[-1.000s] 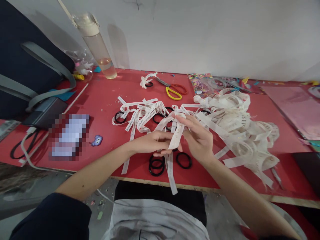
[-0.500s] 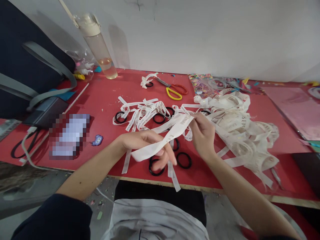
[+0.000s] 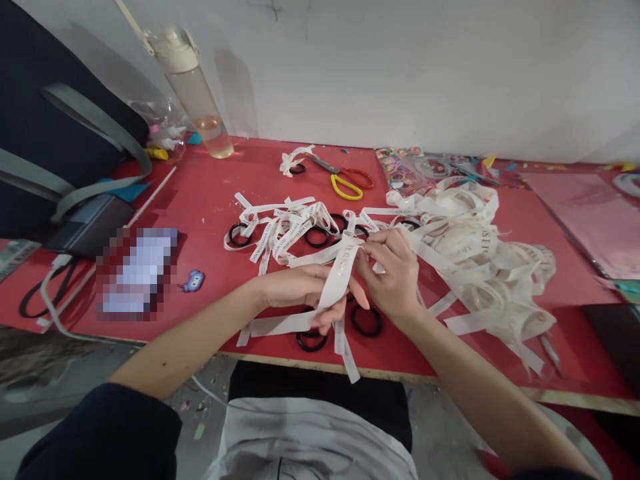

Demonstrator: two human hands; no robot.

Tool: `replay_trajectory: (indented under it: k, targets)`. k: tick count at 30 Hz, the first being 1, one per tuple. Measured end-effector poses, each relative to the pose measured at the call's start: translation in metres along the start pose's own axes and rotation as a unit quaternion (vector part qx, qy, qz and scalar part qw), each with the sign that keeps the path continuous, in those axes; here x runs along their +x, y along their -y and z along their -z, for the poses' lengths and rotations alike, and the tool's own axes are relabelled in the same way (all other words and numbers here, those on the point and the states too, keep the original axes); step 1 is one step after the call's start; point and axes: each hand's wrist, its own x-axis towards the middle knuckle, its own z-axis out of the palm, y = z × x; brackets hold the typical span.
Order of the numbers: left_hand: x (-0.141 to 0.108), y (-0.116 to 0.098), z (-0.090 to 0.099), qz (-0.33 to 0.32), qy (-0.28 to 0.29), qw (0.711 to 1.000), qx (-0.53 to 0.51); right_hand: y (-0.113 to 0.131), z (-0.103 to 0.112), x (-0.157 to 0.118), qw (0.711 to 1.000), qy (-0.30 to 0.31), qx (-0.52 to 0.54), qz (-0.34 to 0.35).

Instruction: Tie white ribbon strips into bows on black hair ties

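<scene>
A white printed ribbon (image 3: 336, 283) passes over the fingers of my left hand (image 3: 305, 291), its tail trailing left across the red table (image 3: 210, 313). My left hand is closed around the ribbon, palm partly hidden by it. My right hand (image 3: 393, 275) pinches the ribbon's upper end between thumb and fingers. Below and beside my hands lie black hair ties (image 3: 367, 321), one of them (image 3: 312, 339) near the table's front edge. Behind my left hand is a cluster of ribbon pieces (image 3: 285, 230) with black ties among them.
A large heap of ribbon (image 3: 480, 280) spreads to the right. Scissors (image 3: 345, 180) with red and yellow handles lie at the back beside a ribbon bow (image 3: 293, 162). A bottle (image 3: 200, 100), a phone (image 3: 140, 270) and a dark bag (image 3: 60, 120) are at left.
My right hand has moved slightly left and down. The ribbon between my hands has swung to a steeper angle, and its tail now extends to the left of my left fingers.
</scene>
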Motion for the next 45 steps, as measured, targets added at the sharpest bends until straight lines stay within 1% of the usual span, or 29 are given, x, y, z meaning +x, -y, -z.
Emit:
replay_trajectory:
  k: [2,3,4,6,7,8,9,11,13,14,16,17,19,21,22,23,24,25,27,28,30,33,35,37,40,42,45]
  targets:
    - [-0.002,-0.002,-0.001,0.015,0.004,1.0,0.016,-0.004,-0.001,0.0,1.0,0.008,-0.016,-0.007]
    - [-0.003,-0.003,-0.002,0.018,0.017,0.999,0.038,-0.007,-0.002,0.0,0.999,0.017,-0.026,-0.014]
    - [-0.004,-0.005,-0.002,0.019,0.039,0.997,0.065,-0.01,-0.003,0.0,0.999,0.03,-0.037,-0.022]
    - [-0.006,-0.008,-0.004,0.019,0.102,0.988,0.111,-0.015,-0.003,0.0,0.995,0.065,-0.056,-0.043]
    - [-0.006,-0.009,-0.005,0.017,0.122,0.984,0.127,-0.017,-0.004,0.0,0.993,0.08,-0.064,-0.051]
    - [-0.006,-0.01,-0.006,0.012,0.125,0.982,0.14,-0.018,-0.003,0.0,0.992,0.09,-0.071,-0.056]
    - [-0.007,-0.011,-0.006,0.004,0.112,0.983,0.148,-0.018,-0.003,0.0,0.991,0.094,-0.075,-0.055]
    - [-0.007,-0.011,-0.007,-0.012,0.072,0.985,0.159,-0.015,-0.003,0.0,0.993,0.095,-0.066,-0.031]
    - [-0.007,-0.01,-0.007,-0.021,0.051,0.986,0.16,-0.009,-0.003,0.0,0.995,0.099,-0.017,0.02]
    - [-0.007,-0.01,-0.008,-0.023,0.049,0.986,0.159,-0.006,-0.004,0.0,0.992,0.111,0.022,0.051]
    - [-0.006,-0.011,-0.008,-0.03,0.054,0.985,0.162,-0.002,-0.006,-0.001,0.978,0.144,0.112,0.104]
    - [-0.005,-0.011,-0.009,-0.035,0.061,0.984,0.164,-0.001,-0.007,-0.002,0.968,0.163,0.152,0.119]
    - [-0.004,-0.011,-0.01,-0.047,0.095,0.981,0.163,-0.002,-0.009,-0.005,0.948,0.196,0.217,0.123]
    - [-0.002,-0.009,-0.01,-0.074,0.138,0.976,0.149,-0.004,-0.009,-0.007,0.937,0.218,0.253,0.103]
    - [-0.001,-0.007,-0.01,-0.094,0.15,0.975,0.137,-0.004,-0.008,-0.007,0.934,0.226,0.261,0.091]
    - [0.0,-0.005,-0.009,-0.12,0.147,0.974,0.123,-0.004,-0.007,-0.008,0.931,0.235,0.266,0.084]
    - [0.001,-0.003,-0.008,-0.146,0.131,0.975,0.105,-0.004,-0.006,-0.008,0.929,0.241,0.268,0.083]
    - [0.002,-0.001,-0.006,-0.168,0.103,0.977,0.085,-0.004,-0.005,-0.008,0.928,0.246,0.267,0.083]
    - [0.003,0.001,-0.003,-0.197,0.035,0.979,0.039,-0.002,-0.003,-0.007,0.924,0.259,0.272,0.074]
    - [0.003,0.002,-0.002,-0.206,0.004,0.978,0.019,-0.001,-0.003,-0.007,0.922,0.266,0.276,0.059]
    - [0.003,0.002,0.0,-0.222,-0.037,0.974,-0.005,-0.001,-0.003,-0.008,0.918,0.274,0.288,0.009]
    - [0.003,0.002,-0.001,-0.237,-0.074,0.969,0.013,-0.003,-0.004,-0.009,0.909,0.276,0.304,-0.072]
    - [0.003,0.003,-0.004,-0.231,-0.103,0.967,0.034,-0.004,-0.004,-0.009,0.908,0.268,0.303,-0.108]
    - [0.004,0.003,-0.006,-0.237,-0.136,0.961,0.03,-0.004,-0.004,-0.008,0.912,0.26,0.291,-0.126]
    - [0.006,0.001,-0.007,-0.29,-0.173,0.941,-0.018,0.002,-0.004,-0.007,0.914,0.266,0.275,-0.137]
    - [0.008,0.0,-0.007,-0.324,-0.188,0.926,-0.047,0.008,-0.005,-0.009,0.91,0.281,0.268,-0.144]
    - [0.009,-0.001,-0.008,-0.331,-0.199,0.919,-0.07,0.013,-0.01,-0.012,0.906,0.304,0.248,-0.16]
